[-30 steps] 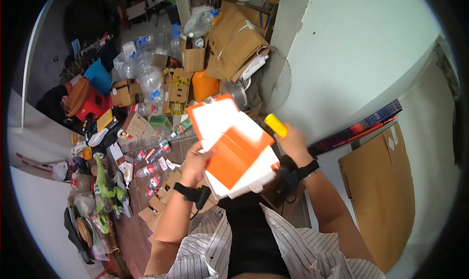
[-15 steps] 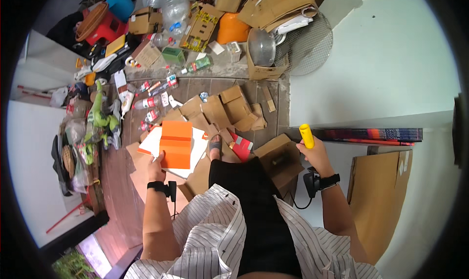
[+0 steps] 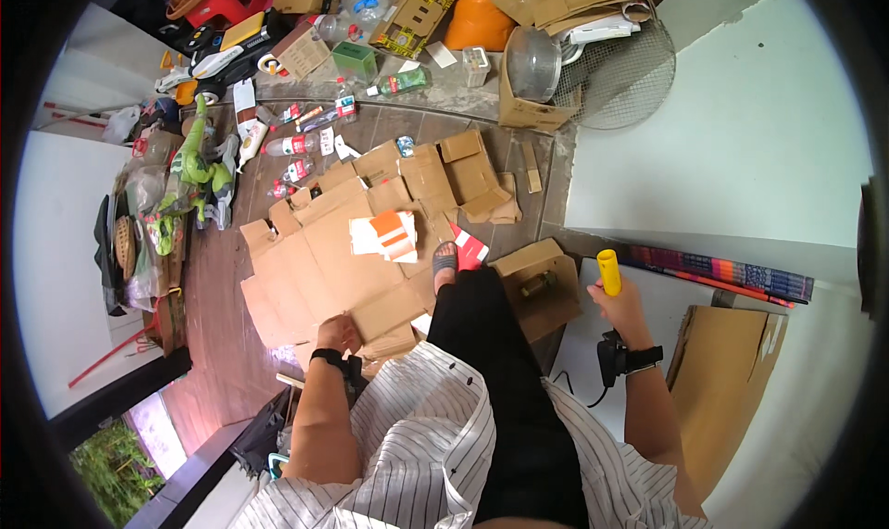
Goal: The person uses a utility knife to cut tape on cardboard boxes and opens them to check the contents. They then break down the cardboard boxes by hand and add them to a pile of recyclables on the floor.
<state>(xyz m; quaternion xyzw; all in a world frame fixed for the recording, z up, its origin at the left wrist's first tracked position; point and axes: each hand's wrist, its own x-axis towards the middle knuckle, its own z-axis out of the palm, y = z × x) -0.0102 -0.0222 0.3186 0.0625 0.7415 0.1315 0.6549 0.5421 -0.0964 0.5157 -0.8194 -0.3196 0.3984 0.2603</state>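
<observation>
1. Hands well apart in my feed, one each side of the body, each with a black band at the wrist.
2. Right hand (image 3: 622,308): fingers wrapped around a smooth yellow cylinder (image 3: 608,272), one end poking up above the fist. Pale grey flat board (image 3: 593,390) shows below that forearm.
3. Left hand (image 3: 339,333): fingers curled, close by the near edge of the brown flattened cardboard (image 3: 315,251). From here I can't tell if it grips or touches anything.
4. Orange-and-white stack of flat sheets (image 3: 394,235): over the flattened cardboard, left of the foot in a grey sandal (image 3: 444,261). Can't tell if it lies fully flat.
5. Labels: clear plastic bottles with red labels (image 3: 292,145) on the brown tiled floor (image 3: 213,283), beyond the cardboard. Pale marks on the red, too small for me to read.
6. Green plastic bottle (image 3: 405,81) farther off, lying on its side, pale cap to the left; label print unclear.
7. Brown carton with yellow-and-black printed strips (image 3: 414,12) near the top; small green carton (image 3: 355,61) nearby. I can't make out the print.
8. Red-and-white flat card (image 3: 471,245) just beside the sandal; open brown cardboard box (image 3: 554,321) right of the leg.
</observation>
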